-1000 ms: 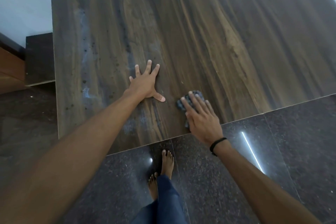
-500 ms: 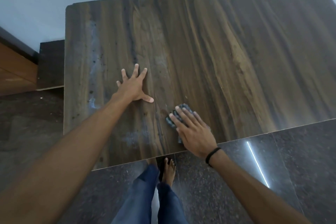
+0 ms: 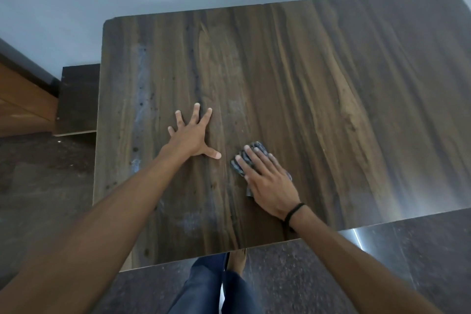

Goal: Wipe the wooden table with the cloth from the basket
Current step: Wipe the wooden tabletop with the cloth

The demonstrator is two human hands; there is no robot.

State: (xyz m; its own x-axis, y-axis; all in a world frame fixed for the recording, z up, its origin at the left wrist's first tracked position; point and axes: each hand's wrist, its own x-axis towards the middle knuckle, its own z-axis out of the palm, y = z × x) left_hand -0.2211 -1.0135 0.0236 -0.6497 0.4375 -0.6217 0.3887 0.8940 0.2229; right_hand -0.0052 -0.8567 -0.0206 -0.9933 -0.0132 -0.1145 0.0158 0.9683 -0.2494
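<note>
a person's right hand [image 3: 267, 181] presses flat, fingers extended, on a crumpled dark grey patterned cloth [image 3: 251, 154] near the front edge of the dark brown wood-grain table [image 3: 318, 89], while the left hand [image 3: 192, 136] rests empty and splayed on the bare top just beside it. pale dusty streaks [image 3: 141, 99] mark the table's left side. wiping well likely calls for even palm pressure and overlapping passes toward those streaks, the left hand bracing.
</note>
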